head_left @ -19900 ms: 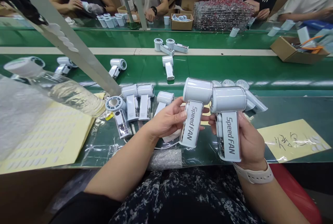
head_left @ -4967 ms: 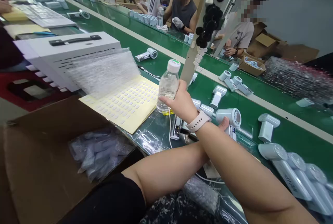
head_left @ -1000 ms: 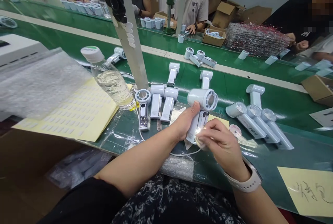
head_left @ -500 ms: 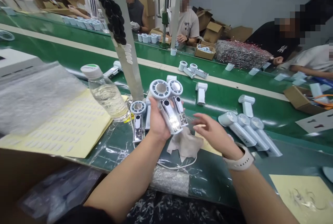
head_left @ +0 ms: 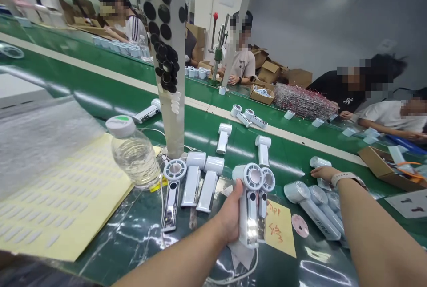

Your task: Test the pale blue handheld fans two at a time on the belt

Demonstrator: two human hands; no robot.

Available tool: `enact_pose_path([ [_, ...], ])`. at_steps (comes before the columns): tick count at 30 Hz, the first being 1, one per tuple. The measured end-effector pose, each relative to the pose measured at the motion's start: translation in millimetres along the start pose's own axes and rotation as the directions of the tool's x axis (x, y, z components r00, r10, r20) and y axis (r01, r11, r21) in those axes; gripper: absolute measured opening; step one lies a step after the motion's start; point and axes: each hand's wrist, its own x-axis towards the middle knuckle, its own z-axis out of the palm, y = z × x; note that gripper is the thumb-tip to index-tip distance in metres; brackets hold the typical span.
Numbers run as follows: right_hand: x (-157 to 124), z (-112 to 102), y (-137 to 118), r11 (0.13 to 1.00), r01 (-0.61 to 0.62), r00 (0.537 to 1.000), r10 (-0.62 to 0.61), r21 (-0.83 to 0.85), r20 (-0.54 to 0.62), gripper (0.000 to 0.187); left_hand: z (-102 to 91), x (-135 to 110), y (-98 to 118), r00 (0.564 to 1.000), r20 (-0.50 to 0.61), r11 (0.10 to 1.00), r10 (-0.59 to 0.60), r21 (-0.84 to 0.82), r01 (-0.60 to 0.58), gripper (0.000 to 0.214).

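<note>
The left grip (head_left: 230,218) is clamping two white plastic handheld fans (head_left: 252,220) above the green worktop (head_left: 110,95), heads pointing away, while the flat, open right grip (head_left: 322,172) is reaching just beside a white cylindrical fan barrel (head_left: 320,161)

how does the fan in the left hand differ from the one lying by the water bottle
The held fan is raised in the left hand, while the fan by the bottle lies flat on the belt. The held fan's body glows bright; the other's doesn't. Both have a round head with a pale centre and a slim handle.
</note>
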Motion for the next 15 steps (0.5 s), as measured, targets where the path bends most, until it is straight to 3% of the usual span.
enact_pose_path([
  [3, 14, 7, -22, 0.998, 0.03, 0.986, -0.02, -0.054, 0.166, 0.032, -1.4, 1, -2, 0.998, 0.013, 0.998, -0.055, -0.009, 0.055, 0.067],
  [7, 21, 25, -78, 0.986, 0.156, 0.958, -0.137, -0.054, 0.252, 0.031, -3.5, 4, -1, 0.996, 0.05, 0.997, -0.078, -0.018, 0.079, 0.064],
  [11, 5, 35, -122, 0.98, 0.184, 0.961, -0.164, -0.071, 0.224, 0.036, -1.9, 6, 12, 0.999, 0.045, 0.999, 0.014, 0.037, -0.015, 0.058],
  [15, -40, 25, -124, 0.975, 0.222, 0.966, -0.216, -0.023, 0.14, 0.034, 2.6, 6, 32, 0.993, -0.004, 0.99, 0.122, 0.071, -0.121, 0.054],
])
